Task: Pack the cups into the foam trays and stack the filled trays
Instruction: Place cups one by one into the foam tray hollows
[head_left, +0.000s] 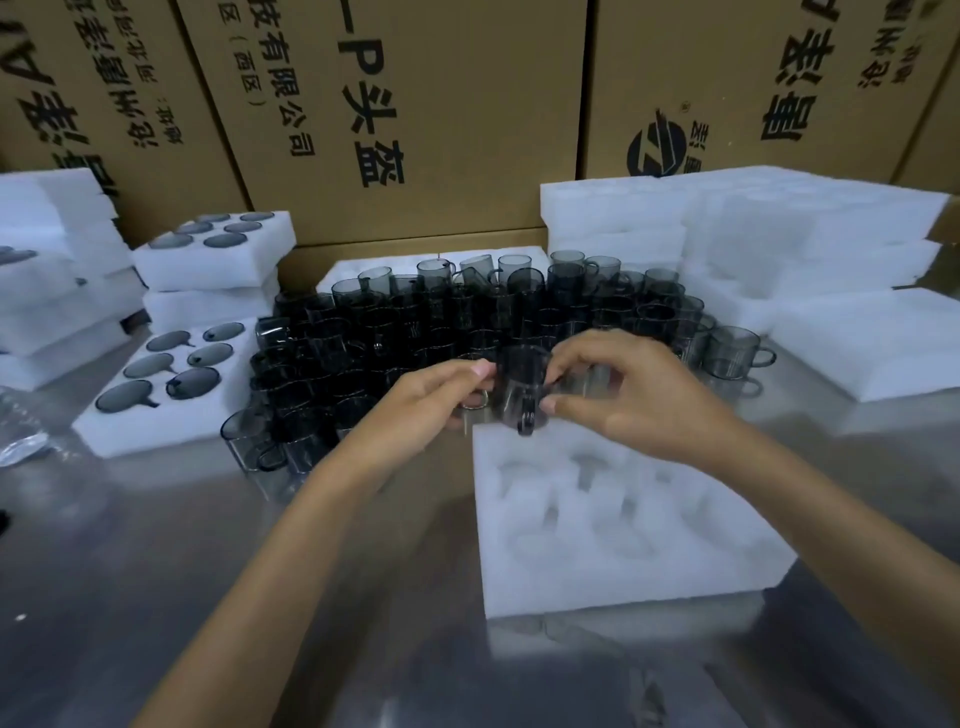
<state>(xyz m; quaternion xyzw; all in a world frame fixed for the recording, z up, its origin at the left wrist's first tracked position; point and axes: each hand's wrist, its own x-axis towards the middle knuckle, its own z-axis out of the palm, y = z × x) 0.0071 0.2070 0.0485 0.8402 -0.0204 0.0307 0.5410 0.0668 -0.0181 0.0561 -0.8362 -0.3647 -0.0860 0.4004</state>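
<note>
A smoky grey glass cup (522, 387) with a handle is held between both hands, just above the far edge of an empty white foam tray (623, 525) with several cup-shaped hollows. My left hand (441, 397) pinches the cup from the left. My right hand (623, 384) pinches it from the right, thumb near the handle. Behind them a dense crowd of grey glass cups (467, 322) stands on the metal table. A filled foam tray (171, 384) lies at the left.
Filled foam trays (213, 249) are stacked at the back left, with more foam at the far left. Empty foam trays (753, 234) are piled at the back right. Large cardboard boxes (415, 104) wall off the back. The shiny metal table (260, 597) extends toward me.
</note>
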